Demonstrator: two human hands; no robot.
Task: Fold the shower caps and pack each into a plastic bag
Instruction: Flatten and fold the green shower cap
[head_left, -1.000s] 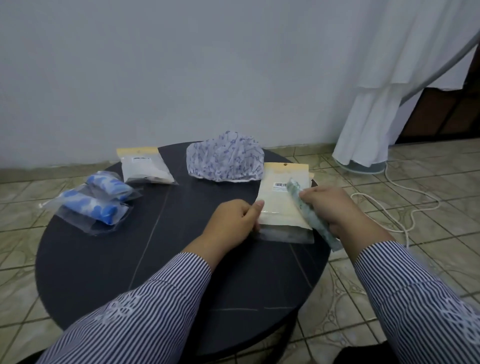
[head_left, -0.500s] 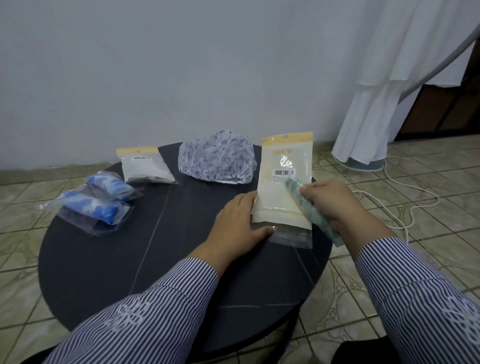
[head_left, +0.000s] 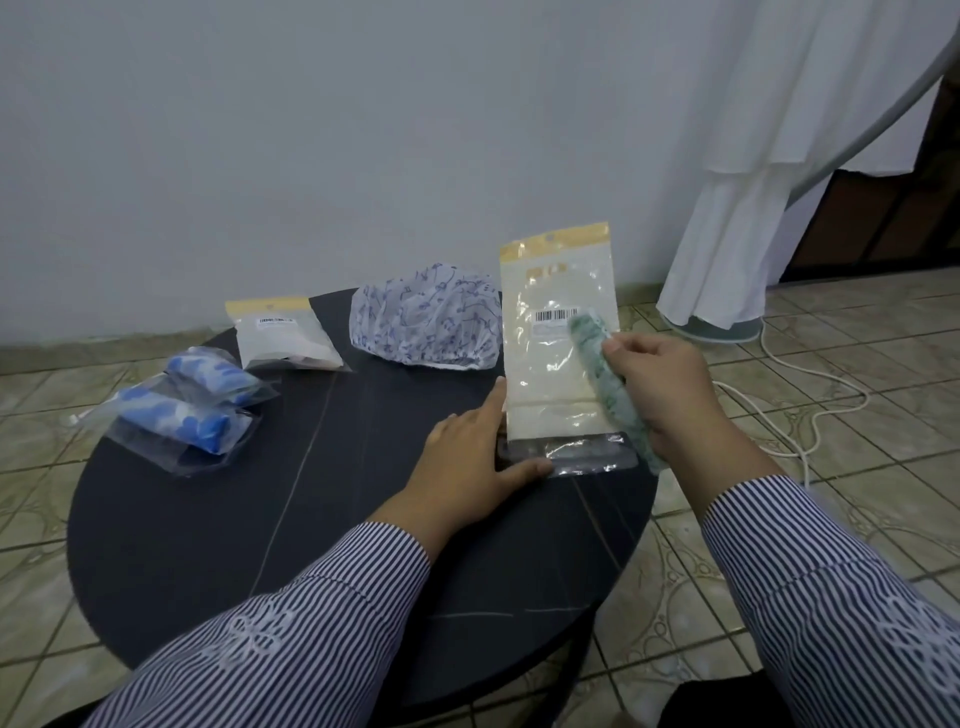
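A clear plastic bag (head_left: 556, 364) with a yellow header stands upright at the right side of the round black table (head_left: 311, 519). My left hand (head_left: 467, 457) pinches its lower left corner, thumb under the open clear end, forefinger along the left edge. A rolled green shower cap (head_left: 608, 395) lies against the bag's right side, gripped in my right hand (head_left: 665, 389). Behind the bag, an unfolded white shower cap (head_left: 426, 322) with a blue print lies on the table.
A second flat bag (head_left: 283, 332) with a yellow header lies at the table's back. Two bags holding rolled blue caps (head_left: 182, 415) overhang the left edge. On the tiled floor to the right are white hanging cloth (head_left: 727, 208), a stand base (head_left: 711, 327) and a white cable (head_left: 810, 415).
The bag has been raised from lying flat on the table to standing upright. My right hand with the rolled green cap has risen along its right side.
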